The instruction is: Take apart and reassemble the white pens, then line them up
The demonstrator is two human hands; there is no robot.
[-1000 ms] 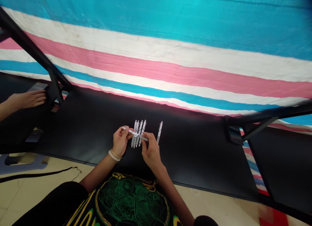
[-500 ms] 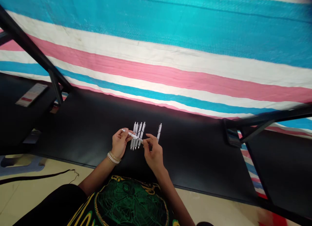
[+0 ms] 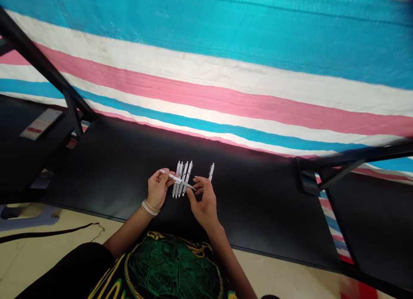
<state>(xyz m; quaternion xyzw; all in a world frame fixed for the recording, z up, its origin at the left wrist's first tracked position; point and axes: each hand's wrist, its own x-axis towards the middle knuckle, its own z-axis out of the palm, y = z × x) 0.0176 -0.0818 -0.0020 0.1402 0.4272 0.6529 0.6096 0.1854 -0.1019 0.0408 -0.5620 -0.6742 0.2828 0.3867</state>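
My left hand [image 3: 158,189] pinches the rear end of a white pen [image 3: 177,180], which slants down to the right with its tip toward my right hand. My right hand [image 3: 204,200] has its thumb and fingers apart around the pen's tip, the thumb close to it or touching. Behind the held pen, several white pens [image 3: 188,174] lie side by side in a row on the black table [image 3: 258,204]. A single white pen [image 3: 211,171] lies apart to their right, its lower part hidden by my right hand.
A phone [image 3: 41,124] lies on a black surface at the far left. Black metal supports stand at the left [image 3: 41,62] and right [image 3: 351,157]. A striped sheet [image 3: 226,97] hangs behind the table. A grey-blue stool [image 3: 32,219] is at the lower left.
My right hand's fingers have spread and shifted slightly right, uncovering the held pen's pointed tip. My left hand keeps its hold, nearly unmoved. The phone's screen looks different.
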